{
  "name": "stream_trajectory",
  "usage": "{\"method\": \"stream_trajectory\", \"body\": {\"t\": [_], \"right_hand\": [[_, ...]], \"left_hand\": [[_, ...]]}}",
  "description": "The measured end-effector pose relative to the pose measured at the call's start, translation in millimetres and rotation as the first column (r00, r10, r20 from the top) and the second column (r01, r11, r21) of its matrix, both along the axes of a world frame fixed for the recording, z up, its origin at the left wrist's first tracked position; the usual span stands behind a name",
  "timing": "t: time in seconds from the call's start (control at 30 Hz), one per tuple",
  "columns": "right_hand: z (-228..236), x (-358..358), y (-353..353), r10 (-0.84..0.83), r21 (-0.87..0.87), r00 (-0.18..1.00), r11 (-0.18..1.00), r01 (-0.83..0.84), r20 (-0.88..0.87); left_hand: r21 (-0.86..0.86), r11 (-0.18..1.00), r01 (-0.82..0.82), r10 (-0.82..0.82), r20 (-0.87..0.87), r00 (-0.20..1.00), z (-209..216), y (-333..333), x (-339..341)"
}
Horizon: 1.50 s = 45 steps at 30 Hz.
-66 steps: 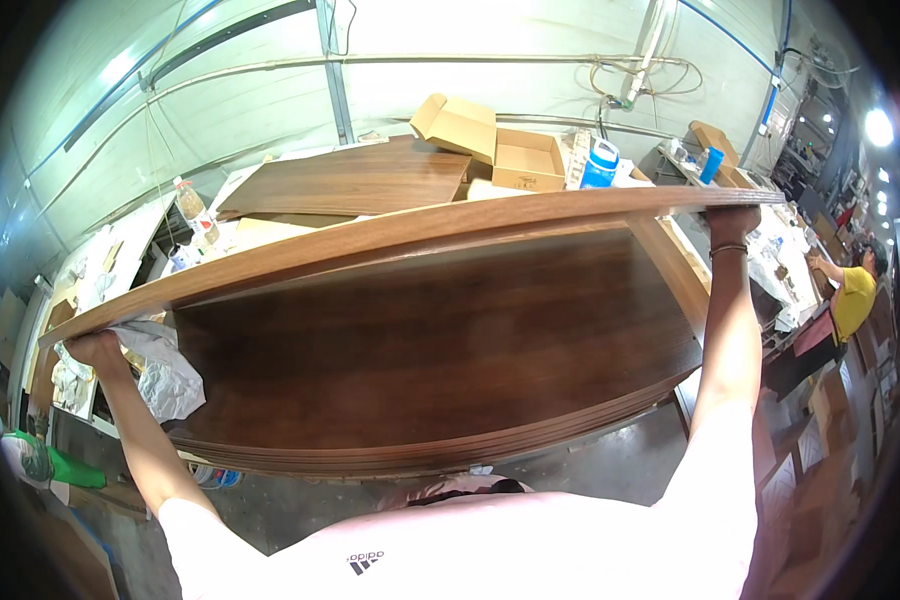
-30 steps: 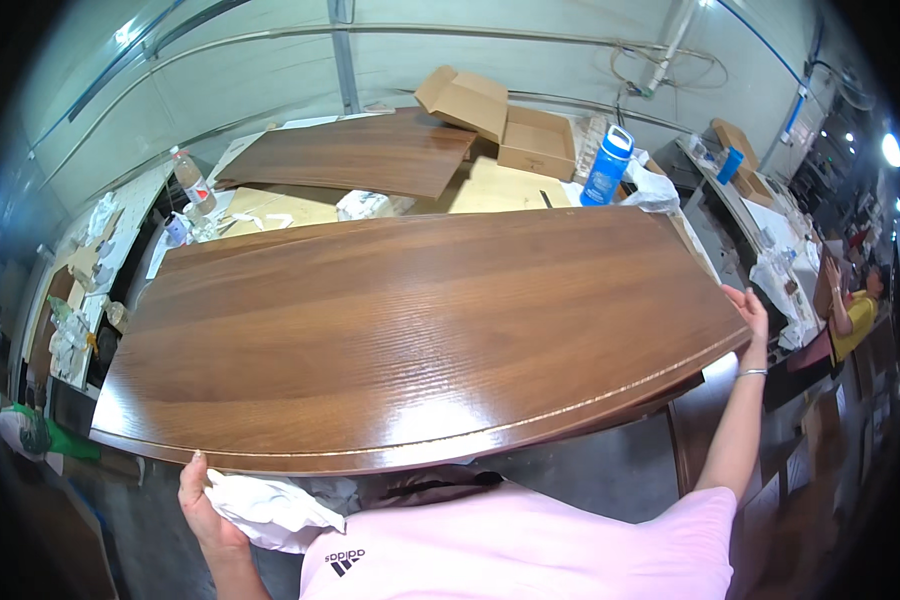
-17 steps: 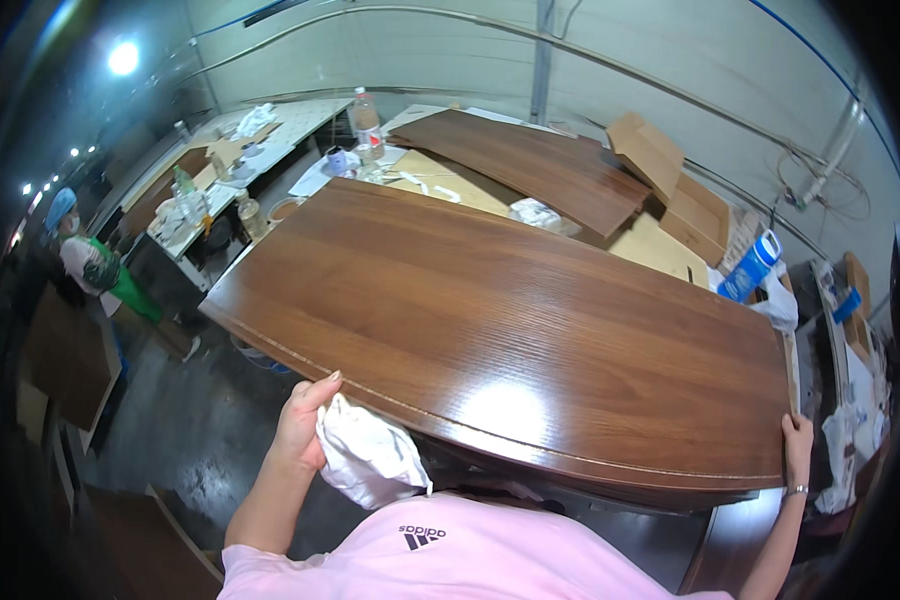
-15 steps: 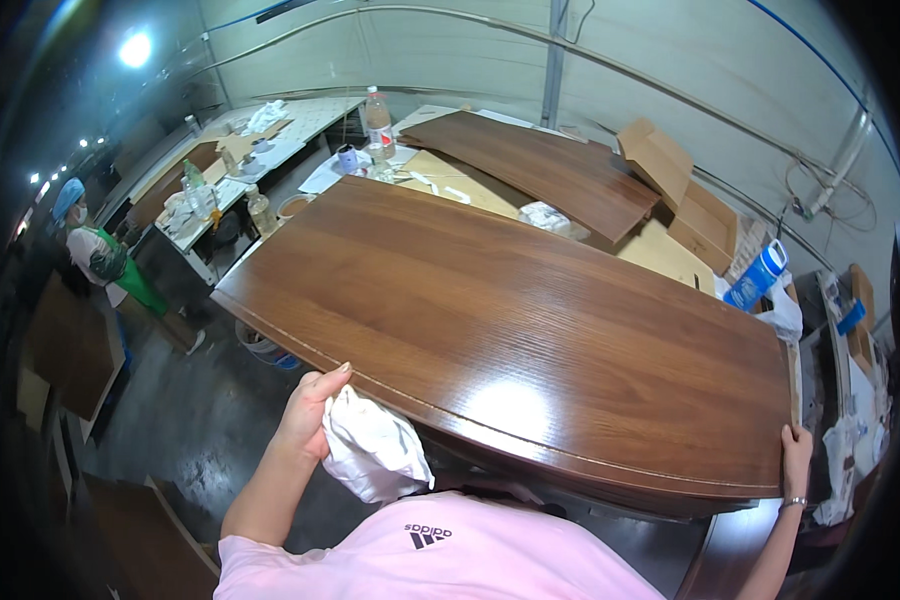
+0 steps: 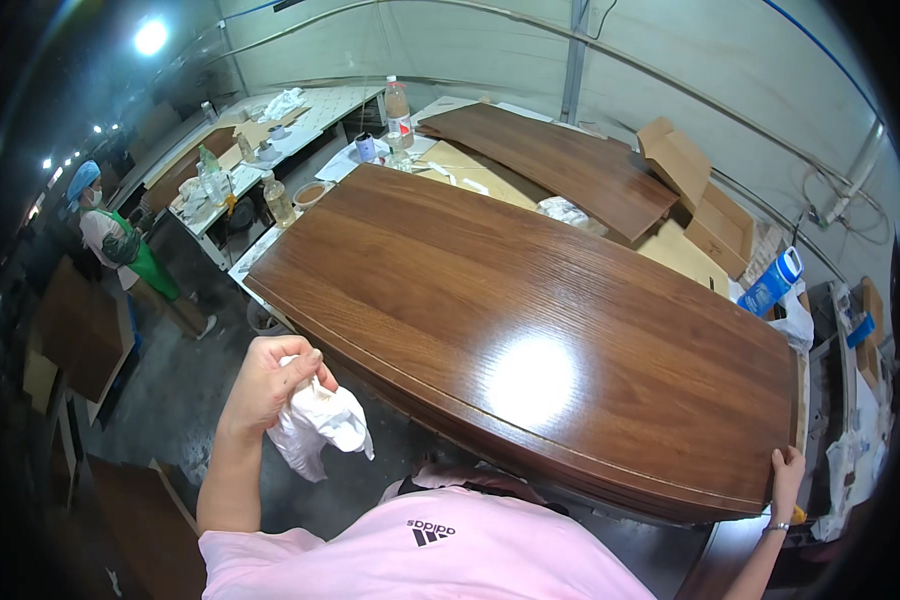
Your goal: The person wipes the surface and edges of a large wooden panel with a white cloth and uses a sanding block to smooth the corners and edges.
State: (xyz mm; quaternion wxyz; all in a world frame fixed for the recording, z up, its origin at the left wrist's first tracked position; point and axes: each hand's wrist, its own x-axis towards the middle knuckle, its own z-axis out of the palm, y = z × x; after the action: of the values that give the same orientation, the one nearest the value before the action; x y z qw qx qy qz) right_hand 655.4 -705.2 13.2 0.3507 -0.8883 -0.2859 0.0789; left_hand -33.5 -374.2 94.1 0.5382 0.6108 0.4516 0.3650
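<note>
A large dark brown wood-grain panel lies across the work surface in front of me, with a curved near edge and a grooved line along it. Off its near left edge, my left hand pinches a crumpled white cloth that hangs below the fingers. My right hand is at the panel's near right corner, fingers curled against the edge; their undersides are hidden. Layered dark edges show beneath the panel's near side.
Behind lie another brown panel, an open cardboard box and a plastic bottle. A blue bottle stands at the right. A co-worker in a green apron stands at the far left. Boards lean at left.
My left hand has let go of the panel's near edge and moved left, still holding the cloth. My right hand remains at the right edge, slightly nearer. The view has shifted a little.
</note>
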Motion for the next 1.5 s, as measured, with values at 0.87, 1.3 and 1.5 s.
{"method": "stream_trajectory", "body": {"t": [0.87, 1.3, 1.5], "right_hand": [[-13, -10, -6, -0.186, -0.236, 0.956, 0.942, 0.239, 0.225], [87, -425, 346, 0.574, 0.407, 0.8, 0.782, -0.473, -0.173], [85, -533, 396, 0.738, -0.144, 0.64, 0.672, -0.726, 0.216]], "left_hand": [[0.577, 0.62, -0.532, 0.541, 0.177, 0.822, -31, 187, -162], [0.755, 0.234, 0.613, -0.344, -0.525, 0.778, 47, 201, 10], [0.737, 0.594, 0.322, -0.264, -0.199, 0.944, 45, 237, -107]]}}
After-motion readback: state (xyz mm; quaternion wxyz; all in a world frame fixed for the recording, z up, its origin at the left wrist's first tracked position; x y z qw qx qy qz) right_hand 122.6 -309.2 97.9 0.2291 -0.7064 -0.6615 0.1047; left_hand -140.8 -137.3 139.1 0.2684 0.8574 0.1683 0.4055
